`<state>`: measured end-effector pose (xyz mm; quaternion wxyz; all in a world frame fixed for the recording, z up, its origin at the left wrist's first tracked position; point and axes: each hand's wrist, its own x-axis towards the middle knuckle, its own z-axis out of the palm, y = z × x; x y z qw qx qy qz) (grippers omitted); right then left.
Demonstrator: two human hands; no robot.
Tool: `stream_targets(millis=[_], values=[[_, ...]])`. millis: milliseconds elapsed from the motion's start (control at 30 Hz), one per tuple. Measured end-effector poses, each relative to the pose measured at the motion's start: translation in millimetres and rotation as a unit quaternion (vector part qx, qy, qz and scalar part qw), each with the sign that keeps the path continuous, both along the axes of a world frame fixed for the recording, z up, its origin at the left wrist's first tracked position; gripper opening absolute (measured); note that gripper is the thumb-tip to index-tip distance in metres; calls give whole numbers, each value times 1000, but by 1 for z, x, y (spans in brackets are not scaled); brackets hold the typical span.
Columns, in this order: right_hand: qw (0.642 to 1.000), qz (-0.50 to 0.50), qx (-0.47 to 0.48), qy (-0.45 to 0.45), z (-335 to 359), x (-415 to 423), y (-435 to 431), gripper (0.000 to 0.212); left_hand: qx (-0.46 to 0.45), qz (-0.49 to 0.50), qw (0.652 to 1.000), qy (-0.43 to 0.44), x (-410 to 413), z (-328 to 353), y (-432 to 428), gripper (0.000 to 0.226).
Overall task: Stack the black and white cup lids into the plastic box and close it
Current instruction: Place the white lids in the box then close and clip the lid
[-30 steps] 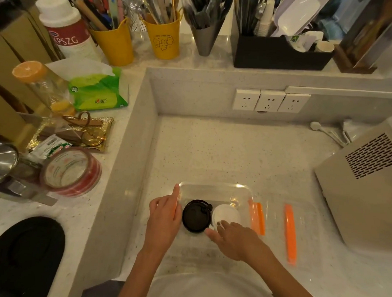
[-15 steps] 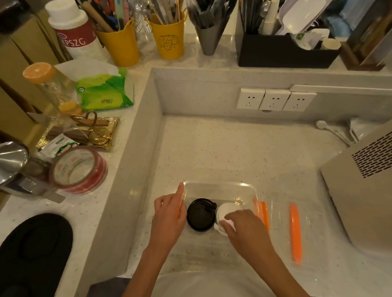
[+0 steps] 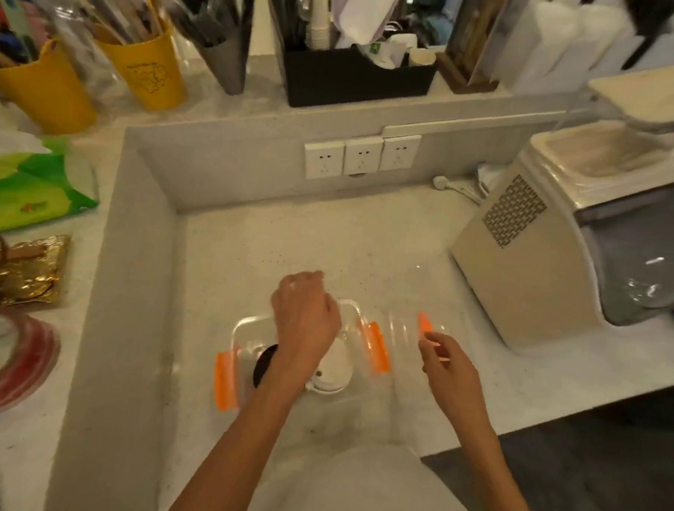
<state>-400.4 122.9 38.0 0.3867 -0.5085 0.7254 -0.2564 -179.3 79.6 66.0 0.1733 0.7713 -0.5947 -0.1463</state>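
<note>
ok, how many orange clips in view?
3. One clip on the box's left edge, one on its right edge, one further right by the right hand. Others may be hidden.

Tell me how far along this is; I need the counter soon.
Done: black lid and white lid lie side by side inside the plastic box. In hand: right hand reaches the clear box cover; left hand hovers over the box. Left: closing it.
</note>
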Motion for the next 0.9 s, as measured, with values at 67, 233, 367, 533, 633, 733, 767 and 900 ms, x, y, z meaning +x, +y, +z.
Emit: stream_targets(millis=[67,233,367,533,633,733,767,900], values=[[995,-52,88,11,-11,-26,8,48,29,-112,993,-7,-41,-7,-36,40],[968,-113,226,-15,-36,-58,40,79,195,-322,921,-103,-122,-42,-91,44],[966,-158,176,-105,-40,-54,60,78,318,-364,868,-111,-140,-71,-99,54],[914,-224,191,-278,-40,-50,68,84,319,-354,878,-41,-138,-80,-104,67],[916,-268,137,-265,-42,-50,64,78,232,-327,916,-15,-128,-66,-110,83],[924,-297,51,-235,-32,-49,42,70,175,-298,938,37,-106,-47,-114,77],[934,-281,19,-218,-26,-47,31,68,152,-278,946,62,-94,-39,-114,73],[981,-116,-128,-83,11,-22,-30,54,35,-147,975,162,-38,-2,-107,65]])
